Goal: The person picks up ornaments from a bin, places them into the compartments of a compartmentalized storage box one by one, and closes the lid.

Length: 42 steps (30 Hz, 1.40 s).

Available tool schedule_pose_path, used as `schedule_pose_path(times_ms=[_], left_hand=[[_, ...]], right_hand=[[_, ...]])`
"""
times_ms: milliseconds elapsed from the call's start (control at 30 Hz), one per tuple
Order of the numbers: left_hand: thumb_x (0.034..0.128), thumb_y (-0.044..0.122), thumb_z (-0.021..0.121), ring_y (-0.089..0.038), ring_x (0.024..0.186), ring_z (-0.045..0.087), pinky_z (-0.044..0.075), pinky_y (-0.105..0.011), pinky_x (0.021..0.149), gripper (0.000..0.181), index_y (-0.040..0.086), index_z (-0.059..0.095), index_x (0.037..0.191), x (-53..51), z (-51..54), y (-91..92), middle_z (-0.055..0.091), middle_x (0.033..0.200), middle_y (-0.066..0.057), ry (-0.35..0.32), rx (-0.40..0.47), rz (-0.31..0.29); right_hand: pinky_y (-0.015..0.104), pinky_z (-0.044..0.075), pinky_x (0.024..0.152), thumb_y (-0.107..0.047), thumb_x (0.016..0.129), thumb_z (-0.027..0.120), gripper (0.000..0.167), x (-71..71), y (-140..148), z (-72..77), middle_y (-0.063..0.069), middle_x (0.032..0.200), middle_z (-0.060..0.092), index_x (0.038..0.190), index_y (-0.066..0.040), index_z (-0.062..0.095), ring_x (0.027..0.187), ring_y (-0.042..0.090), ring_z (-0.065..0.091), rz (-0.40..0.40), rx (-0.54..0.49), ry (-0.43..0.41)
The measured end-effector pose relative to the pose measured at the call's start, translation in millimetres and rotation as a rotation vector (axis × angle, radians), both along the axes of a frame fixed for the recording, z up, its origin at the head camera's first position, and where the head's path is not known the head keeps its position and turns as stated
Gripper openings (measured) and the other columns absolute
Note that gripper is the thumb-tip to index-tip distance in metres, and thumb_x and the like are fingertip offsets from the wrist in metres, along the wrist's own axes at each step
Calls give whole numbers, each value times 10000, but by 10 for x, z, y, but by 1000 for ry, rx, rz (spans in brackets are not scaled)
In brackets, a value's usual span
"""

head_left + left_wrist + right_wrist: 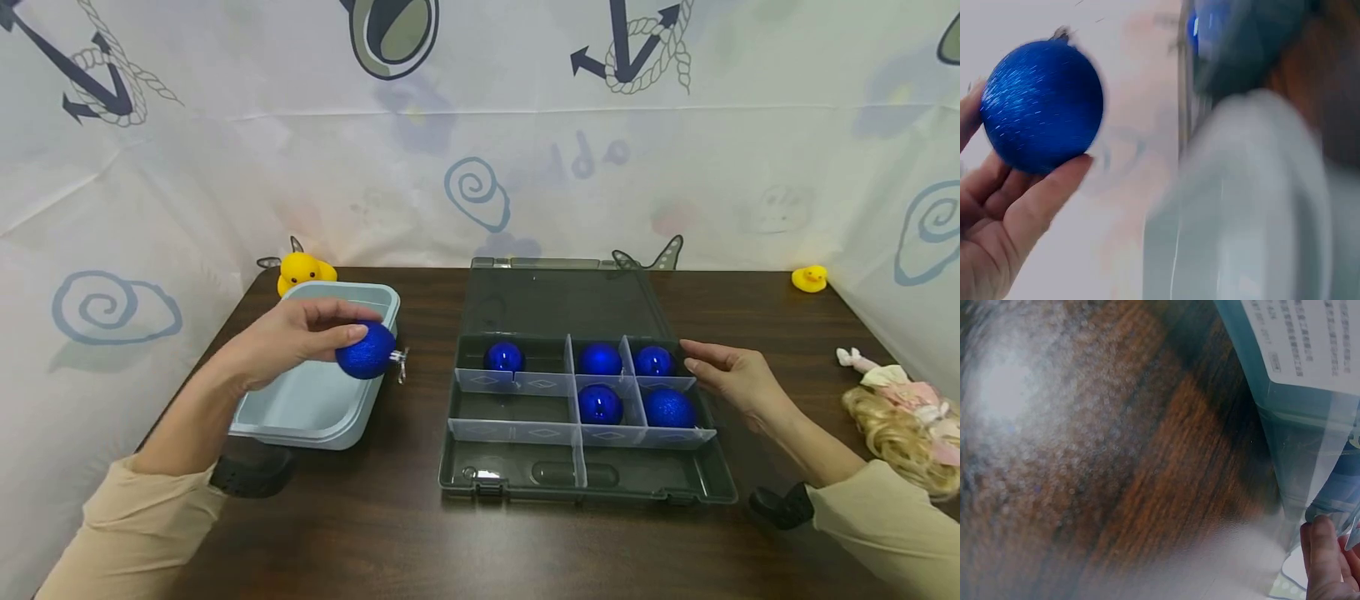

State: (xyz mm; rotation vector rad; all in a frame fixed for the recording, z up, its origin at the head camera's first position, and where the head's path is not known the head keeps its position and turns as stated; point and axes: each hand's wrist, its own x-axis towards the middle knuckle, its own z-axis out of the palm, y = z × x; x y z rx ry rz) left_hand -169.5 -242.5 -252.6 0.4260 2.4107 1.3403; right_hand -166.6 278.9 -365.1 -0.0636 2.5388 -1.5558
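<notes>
My left hand (296,337) pinches a glittery blue Christmas bauble (365,350) between thumb and fingers, above a pale blue plastic tub (307,404). The bauble's silver cap and hanger point right; in the left wrist view the bauble (1041,106) shows large in the fingers. At the right side of a dark translucent divided box (510,483), my right hand (738,379) grips the wall by the rear compartments. Several blue baubles sit in the box: three in the back row, with a shiny one (600,405) and a glittery one (670,408) in the middle row.
The box's lid (558,300) lies opened toward the back. A yellow rubber duck (303,268) stands behind the tub, another duck (810,278) at the back right. A blond doll (903,417) lies at the right. Printed cloth (300,183) surrounds the brown table (420,542).
</notes>
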Motion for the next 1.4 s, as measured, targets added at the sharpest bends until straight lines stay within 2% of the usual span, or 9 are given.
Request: schedule_pose_path(times_ms=[100,300,500,633,800,1000,1200,1400], left_hand=[[945,258,573,-301,1055,576,534,-346,861,432,29,524,1308,-24,-67,338,528,1284,-194,-2,84,3],[931,265,595,-305,1094,586,518,-427,875,416,49,549,1284,-73,-350,927,548,1272,-177,-63,207,-1],[928,234,604,-288,1111,572,519,-413,883,370,62,579,1255,-136,-655,1234,570,1249,-152,-74,254,-8],[917,225,622,-234,1029,600,546,-353,833,343,70,610,1223,-140,-804,1347,594,1233,-124,-34,241,-8],[879,244,672,-184,926,632,551,-302,783,318,85,661,1154,-107,-893,1423,656,1143,-98,68,186,12],[828,263,728,-185,992,645,543,-306,824,285,97,699,1057,-36,-918,1479,697,1068,-51,262,70,42],[794,238,763,-178,964,632,540,-314,828,257,75,690,979,31,-969,1516,690,1008,-44,409,20,45],[792,161,761,-174,886,633,550,-313,792,168,72,689,914,53,-1017,1511,673,937,-51,492,6,27]], right_hand=[[310,454,865,-239,978,508,536,-1,2,-2,311,1395,377,1390,75,370,915,-164,522,-1,4,1],[307,456,870,-238,983,498,524,-9,-8,-3,290,1403,377,1393,65,374,979,-110,545,5,18,1],[300,452,872,-224,985,494,514,-14,-25,19,286,1406,374,1392,67,375,960,-136,531,8,-2,-8],[299,453,871,-216,985,493,510,-14,-22,34,290,1403,377,1391,70,375,963,-133,533,10,-2,-2],[292,467,866,-219,981,504,517,-12,-14,35,302,1396,386,1391,69,376,955,-128,541,6,9,2],[283,467,864,-217,980,505,519,-2,-5,32,301,1398,381,1389,73,374,939,-145,535,-1,2,-1],[302,457,869,-217,983,499,513,6,-4,24,298,1400,379,1387,75,377,956,-133,537,2,5,1],[309,458,869,-217,980,504,512,12,-5,19,303,1391,396,1389,66,381,995,-76,569,-1,27,7]])
